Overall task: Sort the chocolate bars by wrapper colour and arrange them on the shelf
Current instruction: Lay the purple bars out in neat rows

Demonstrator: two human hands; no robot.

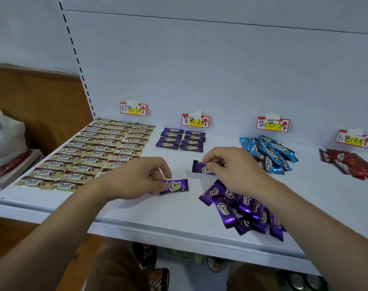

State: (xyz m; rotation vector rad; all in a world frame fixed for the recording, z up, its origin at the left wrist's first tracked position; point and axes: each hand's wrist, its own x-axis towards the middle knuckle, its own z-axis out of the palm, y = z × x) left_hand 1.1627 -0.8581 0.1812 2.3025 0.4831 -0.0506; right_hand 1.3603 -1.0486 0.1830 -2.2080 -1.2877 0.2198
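Nearest to me were my two forearms, reaching out over the white shelf (137, 215). My left hand (141, 177) pinched one end of a purple bar (175, 185) between curled fingertips, the bar lying just above or on the shelf surface; I could not tell which. My right hand (231, 164) pinched the top edge of a second purple bar (202, 168), held a little farther back.

Below my right wrist lay a loose purple heap (246, 208), the bars overlapping at all angles near the front edge. Behind my hands, eight purple bars (181, 140) sat in two neat columns under the purple price tag (195, 120).

To the left, the gold bars (90, 152) filled three long tidy columns under their own tag (133, 108). To the right, a jumbled blue pile (271, 153) lay beneath the blue tag (272, 123), and farther right a red pile (346, 162) lay beneath the red tag (354, 139).

A white plastic bag (4, 135) sat off to the left, beyond the shelf.
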